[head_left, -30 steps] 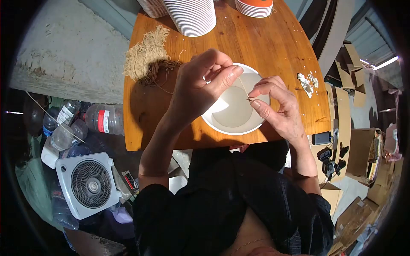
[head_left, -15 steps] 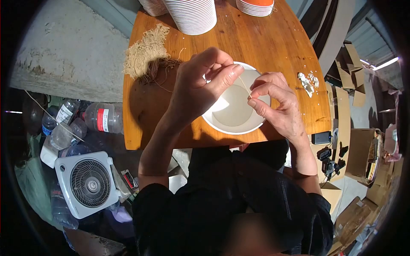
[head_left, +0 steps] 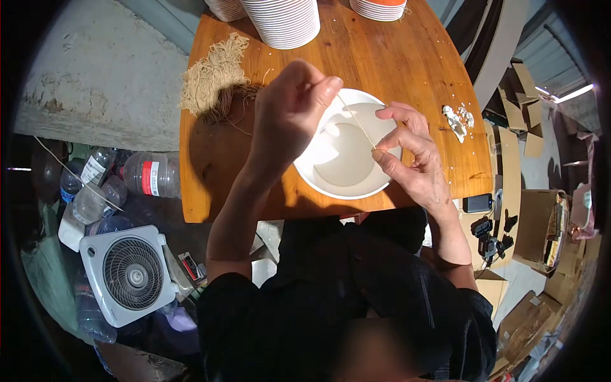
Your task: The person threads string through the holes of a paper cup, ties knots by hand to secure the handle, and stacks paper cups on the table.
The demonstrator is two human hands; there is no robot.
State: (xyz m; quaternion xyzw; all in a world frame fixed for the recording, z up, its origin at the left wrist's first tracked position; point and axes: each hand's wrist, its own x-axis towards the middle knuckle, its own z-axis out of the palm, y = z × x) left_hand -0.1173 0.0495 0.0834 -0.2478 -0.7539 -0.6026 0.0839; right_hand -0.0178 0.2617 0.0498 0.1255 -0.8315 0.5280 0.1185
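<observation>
A thin tan string (head_left: 357, 121) runs taut and slanting between my two hands, above a white bowl (head_left: 347, 192). My left hand (head_left: 296, 105) is closed, with thumb and forefinger pinching the string's upper end near the bowl's upper left rim. Lower down at the right, my right hand (head_left: 410, 153) pinches the other end between thumb and forefinger, its other fingers curled loosely. The bowl stands near the table's front edge. A bundle of tan strings (head_left: 216, 73) lies at the table's left side, partly in shadow.
Stacked white containers (head_left: 283, 22) stand at the wooden table's (head_left: 382, 57) back, with an orange-and-white stack (head_left: 379, 9) farther right. White crumbs (head_left: 457, 122) lie at the right. A fan (head_left: 135, 274) and plastic bottles (head_left: 151, 175) are left below; cardboard boxes (head_left: 538, 226) are at the right.
My left hand has moved left and slightly up, away from my right hand. A longer stretch of string shows between them. My right hand's upper fingers have lifted apart a little.
</observation>
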